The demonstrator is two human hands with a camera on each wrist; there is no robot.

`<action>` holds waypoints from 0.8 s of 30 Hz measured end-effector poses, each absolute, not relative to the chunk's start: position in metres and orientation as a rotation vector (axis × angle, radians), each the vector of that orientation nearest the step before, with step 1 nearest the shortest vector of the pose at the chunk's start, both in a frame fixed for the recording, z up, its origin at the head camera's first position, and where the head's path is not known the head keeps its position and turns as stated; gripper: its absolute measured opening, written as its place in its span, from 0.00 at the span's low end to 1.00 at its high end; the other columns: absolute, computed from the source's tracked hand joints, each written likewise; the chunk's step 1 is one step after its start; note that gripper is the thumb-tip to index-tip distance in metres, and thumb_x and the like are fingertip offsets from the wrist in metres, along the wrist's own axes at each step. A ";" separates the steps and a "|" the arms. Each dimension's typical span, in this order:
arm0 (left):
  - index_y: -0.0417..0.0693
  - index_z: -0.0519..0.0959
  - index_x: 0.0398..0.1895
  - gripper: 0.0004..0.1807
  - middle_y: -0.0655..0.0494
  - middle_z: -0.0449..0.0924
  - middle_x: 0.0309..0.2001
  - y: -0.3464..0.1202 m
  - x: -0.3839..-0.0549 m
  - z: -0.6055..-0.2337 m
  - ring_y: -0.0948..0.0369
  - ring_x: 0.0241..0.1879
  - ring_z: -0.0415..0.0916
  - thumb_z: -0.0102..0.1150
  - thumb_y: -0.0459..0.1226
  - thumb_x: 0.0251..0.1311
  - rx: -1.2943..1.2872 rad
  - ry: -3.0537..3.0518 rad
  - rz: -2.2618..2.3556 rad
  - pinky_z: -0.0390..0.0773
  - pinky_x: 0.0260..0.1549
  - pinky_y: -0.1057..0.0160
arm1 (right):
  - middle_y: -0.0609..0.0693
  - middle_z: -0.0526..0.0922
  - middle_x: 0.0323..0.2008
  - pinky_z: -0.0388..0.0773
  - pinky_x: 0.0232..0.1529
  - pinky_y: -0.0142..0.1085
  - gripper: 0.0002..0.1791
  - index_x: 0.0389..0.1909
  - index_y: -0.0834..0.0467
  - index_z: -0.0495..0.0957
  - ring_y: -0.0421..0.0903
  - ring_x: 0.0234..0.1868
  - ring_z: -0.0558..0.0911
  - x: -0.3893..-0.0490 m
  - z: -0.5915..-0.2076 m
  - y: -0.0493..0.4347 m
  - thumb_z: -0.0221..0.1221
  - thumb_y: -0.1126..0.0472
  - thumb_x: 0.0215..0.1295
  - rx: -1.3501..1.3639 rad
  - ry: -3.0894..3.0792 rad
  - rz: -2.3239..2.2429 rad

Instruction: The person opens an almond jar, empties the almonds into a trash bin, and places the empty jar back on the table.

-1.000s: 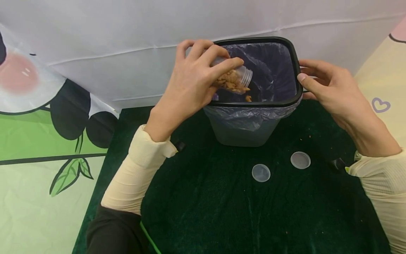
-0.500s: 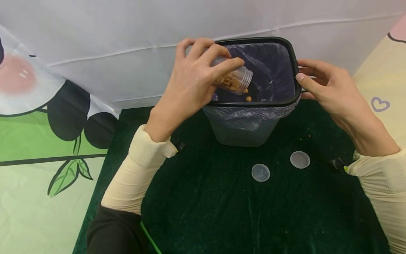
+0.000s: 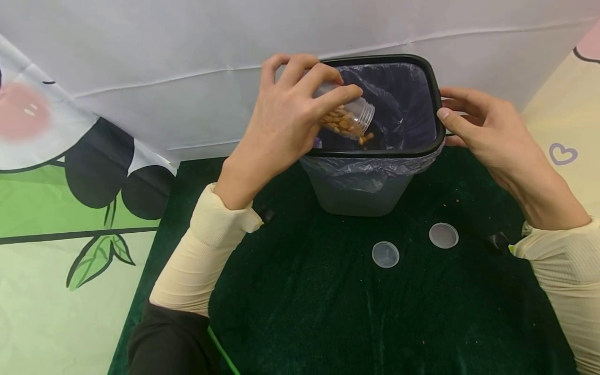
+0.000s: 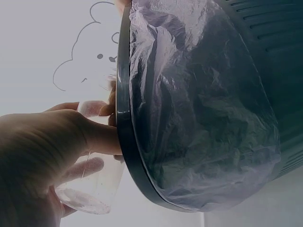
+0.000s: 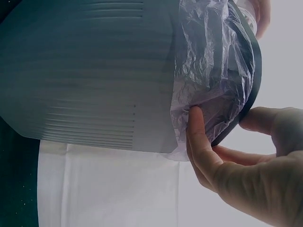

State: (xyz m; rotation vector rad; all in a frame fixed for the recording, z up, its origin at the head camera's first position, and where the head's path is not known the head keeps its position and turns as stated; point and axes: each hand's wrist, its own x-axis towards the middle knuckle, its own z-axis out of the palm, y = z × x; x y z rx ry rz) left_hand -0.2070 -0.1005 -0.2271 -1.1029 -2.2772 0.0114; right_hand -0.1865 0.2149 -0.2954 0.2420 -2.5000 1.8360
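My left hand [image 3: 292,112] grips a clear plastic jar [image 3: 358,112], tipped with its threaded mouth pointing right and down over the trash can [image 3: 361,198]. Small brown pieces [image 3: 342,122] that look like snack bits or nuts lie inside the jar, and a few are spilling from its mouth. The can is grey with a black rim [image 3: 375,154] and a purple translucent bag [image 5: 203,71] folded over its edge. At the can's right side, my right hand [image 3: 492,127] holds the rim, thumb on top and fingers below against the bag, as the right wrist view shows.
Two round clear lids [image 3: 385,254] [image 3: 443,236] lie on the dark green cloth [image 3: 304,291] in front of the can. Tiny crumbs are scattered on the cloth. A white sheet [image 3: 187,62] hangs close behind the can, with a cartoon print at left.
Brown pieces keep dropping from the jar's mouth into the can, and those inside have shifted. Both hands stay nearly in place, the left one rising very slightly.
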 end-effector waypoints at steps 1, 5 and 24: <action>0.66 0.75 0.63 0.25 0.53 0.77 0.58 -0.100 -0.207 -0.227 0.51 0.63 0.66 0.61 0.38 0.63 -1.102 -2.275 0.014 0.56 0.68 0.43 | 0.57 0.70 0.64 0.80 0.40 0.20 0.30 0.72 0.54 0.64 0.35 0.51 0.80 -0.186 -0.295 0.215 0.56 0.57 0.71 0.239 -2.502 1.836; 0.66 0.75 0.62 0.25 0.53 0.77 0.58 -0.099 -0.207 -0.227 0.52 0.63 0.66 0.62 0.38 0.61 -1.103 -2.262 0.019 0.56 0.68 0.44 | 0.57 0.70 0.64 0.80 0.41 0.20 0.30 0.72 0.54 0.64 0.35 0.51 0.80 -0.187 -0.295 0.214 0.56 0.56 0.71 0.231 -2.509 1.837; 0.65 0.77 0.61 0.28 0.53 0.77 0.59 -0.095 -0.206 -0.227 0.51 0.66 0.65 0.67 0.35 0.56 -1.102 -2.277 0.077 0.53 0.70 0.44 | 0.57 0.70 0.64 0.80 0.41 0.20 0.30 0.73 0.54 0.63 0.36 0.52 0.79 -0.187 -0.294 0.214 0.55 0.56 0.72 0.230 -2.502 1.853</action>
